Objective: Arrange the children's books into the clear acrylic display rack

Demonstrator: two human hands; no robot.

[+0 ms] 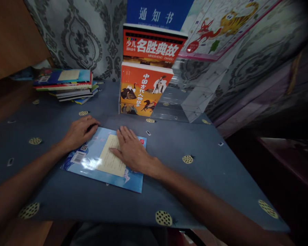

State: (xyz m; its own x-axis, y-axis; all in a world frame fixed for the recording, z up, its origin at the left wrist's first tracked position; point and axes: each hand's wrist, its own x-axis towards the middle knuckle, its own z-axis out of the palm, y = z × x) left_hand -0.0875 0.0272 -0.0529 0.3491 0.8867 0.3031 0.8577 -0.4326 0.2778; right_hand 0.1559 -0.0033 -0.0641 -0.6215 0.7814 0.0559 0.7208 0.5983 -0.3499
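Note:
A blue book (137, 182) with a glossy cover lies closed and slightly turned on the table. A pale yellow text panel, a barcode and a small QR code show on the cover. My right hand (130, 148) rests flat on the book, fingers stretched out over the yellow panel and the right part. At the book's far left corner, my left hand (82, 132) has its fingers curled round the edge, thumb close to the cover. The undersides of the left fingers are hidden.
Behind the book, a clear acrylic rack (195, 102) holds an orange book (133, 80), a red book (149, 46), a blue booklet (156, 15) and a picture book (213, 30). Several books are stacked (69, 83) at the back left. A blue-grey patterned cloth (195, 191) covers the table.

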